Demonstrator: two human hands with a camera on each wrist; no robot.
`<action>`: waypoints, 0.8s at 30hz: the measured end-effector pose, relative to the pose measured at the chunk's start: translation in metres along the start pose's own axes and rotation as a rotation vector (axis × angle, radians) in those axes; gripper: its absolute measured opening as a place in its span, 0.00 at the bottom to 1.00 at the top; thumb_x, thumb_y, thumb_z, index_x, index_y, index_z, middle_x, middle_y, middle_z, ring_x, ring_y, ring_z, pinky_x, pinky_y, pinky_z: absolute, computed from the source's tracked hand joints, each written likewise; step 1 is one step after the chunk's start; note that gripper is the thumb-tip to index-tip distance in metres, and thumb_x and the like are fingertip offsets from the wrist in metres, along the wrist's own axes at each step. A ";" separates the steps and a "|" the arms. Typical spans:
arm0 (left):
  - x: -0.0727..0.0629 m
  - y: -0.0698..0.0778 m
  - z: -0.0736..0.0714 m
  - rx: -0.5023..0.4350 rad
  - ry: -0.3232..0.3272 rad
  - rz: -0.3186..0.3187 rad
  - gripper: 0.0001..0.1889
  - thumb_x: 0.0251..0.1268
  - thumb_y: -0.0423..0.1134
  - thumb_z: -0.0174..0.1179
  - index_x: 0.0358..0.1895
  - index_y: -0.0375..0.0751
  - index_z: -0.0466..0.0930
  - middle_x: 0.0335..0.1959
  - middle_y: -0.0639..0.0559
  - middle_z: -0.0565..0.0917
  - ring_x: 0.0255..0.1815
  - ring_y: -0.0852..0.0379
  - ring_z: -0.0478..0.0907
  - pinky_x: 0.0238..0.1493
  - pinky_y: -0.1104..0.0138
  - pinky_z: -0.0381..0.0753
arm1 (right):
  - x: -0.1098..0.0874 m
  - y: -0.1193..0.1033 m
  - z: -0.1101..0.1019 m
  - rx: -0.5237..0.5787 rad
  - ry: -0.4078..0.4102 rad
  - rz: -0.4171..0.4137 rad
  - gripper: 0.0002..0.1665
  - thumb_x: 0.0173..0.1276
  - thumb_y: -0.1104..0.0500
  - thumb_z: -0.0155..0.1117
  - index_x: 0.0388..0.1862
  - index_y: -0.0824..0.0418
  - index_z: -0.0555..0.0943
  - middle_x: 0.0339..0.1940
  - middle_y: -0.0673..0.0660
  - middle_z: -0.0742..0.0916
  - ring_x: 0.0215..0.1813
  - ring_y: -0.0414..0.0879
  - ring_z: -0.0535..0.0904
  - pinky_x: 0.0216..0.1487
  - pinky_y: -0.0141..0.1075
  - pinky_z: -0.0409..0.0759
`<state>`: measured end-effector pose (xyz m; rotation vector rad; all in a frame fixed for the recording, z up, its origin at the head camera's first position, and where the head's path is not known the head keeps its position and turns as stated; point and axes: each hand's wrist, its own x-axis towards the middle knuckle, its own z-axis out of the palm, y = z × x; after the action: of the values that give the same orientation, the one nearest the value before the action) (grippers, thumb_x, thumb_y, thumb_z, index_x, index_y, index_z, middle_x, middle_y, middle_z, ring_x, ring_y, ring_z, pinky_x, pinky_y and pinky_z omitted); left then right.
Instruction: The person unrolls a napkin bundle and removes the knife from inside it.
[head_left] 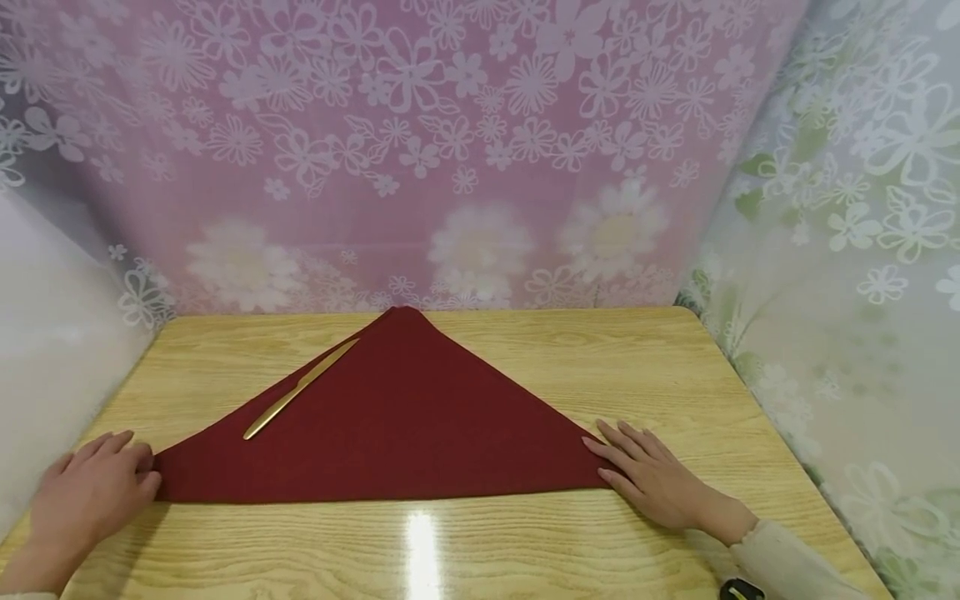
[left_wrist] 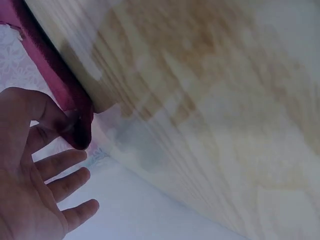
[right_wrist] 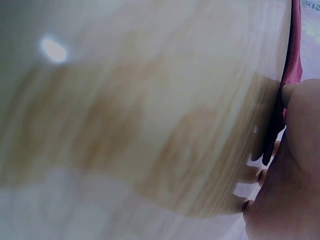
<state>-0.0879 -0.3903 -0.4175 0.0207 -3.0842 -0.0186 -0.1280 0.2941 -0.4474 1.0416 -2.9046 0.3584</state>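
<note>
A dark red cloth napkin (head_left: pixel 420 417) lies folded into a wide triangle, its peak toward the back edge of the table. On its left slope rests a gold table knife (head_left: pixel 300 390), set slantwise with the blade toward the peak. My left hand (head_left: pixel 93 487) pinches the napkin's left corner between thumb and forefinger; the left wrist view shows that corner (left_wrist: pixel 75 122) lifted, with the other fingers spread. Over at the right corner, my right hand (head_left: pixel 660 479) lies with fingers extended, fingertips on the cloth. In the right wrist view the palm hides most of this corner.
The wooden table (head_left: pixel 480 550) has a glossy grain top. A pink flowered curtain (head_left: pixel 465 167) hangs behind it, with pale flowered cloth (head_left: pixel 862 333) along the right side. A small black-and-yellow object (head_left: pixel 741 590) shows at the bottom edge, by the right sleeve.
</note>
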 end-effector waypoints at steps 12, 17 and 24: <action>-0.005 -0.013 0.006 -0.052 -0.030 -0.018 0.05 0.51 0.34 0.62 0.25 0.47 0.75 0.44 0.33 0.75 0.51 0.28 0.65 0.43 0.35 0.62 | 0.002 -0.001 -0.001 -0.003 0.003 -0.015 0.27 0.76 0.55 0.49 0.72 0.55 0.67 0.73 0.62 0.65 0.70 0.67 0.58 0.61 0.66 0.57; -0.006 -0.016 0.007 -0.081 0.004 -0.010 0.06 0.49 0.33 0.63 0.25 0.48 0.76 0.48 0.30 0.74 0.51 0.30 0.66 0.43 0.35 0.63 | 0.002 -0.001 -0.002 0.002 -0.005 -0.003 0.27 0.76 0.54 0.49 0.72 0.55 0.66 0.73 0.62 0.64 0.71 0.66 0.57 0.62 0.66 0.56; -0.009 -0.010 0.007 -0.099 0.050 -0.005 0.09 0.50 0.31 0.59 0.22 0.50 0.73 0.46 0.32 0.76 0.50 0.31 0.68 0.42 0.39 0.64 | 0.002 0.001 0.000 0.003 -0.016 0.006 0.27 0.77 0.52 0.49 0.73 0.53 0.66 0.73 0.61 0.64 0.71 0.66 0.57 0.62 0.65 0.56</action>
<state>-0.0794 -0.4001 -0.4247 0.0243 -3.0290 -0.1681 -0.1302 0.2934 -0.4471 1.0415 -2.9229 0.3562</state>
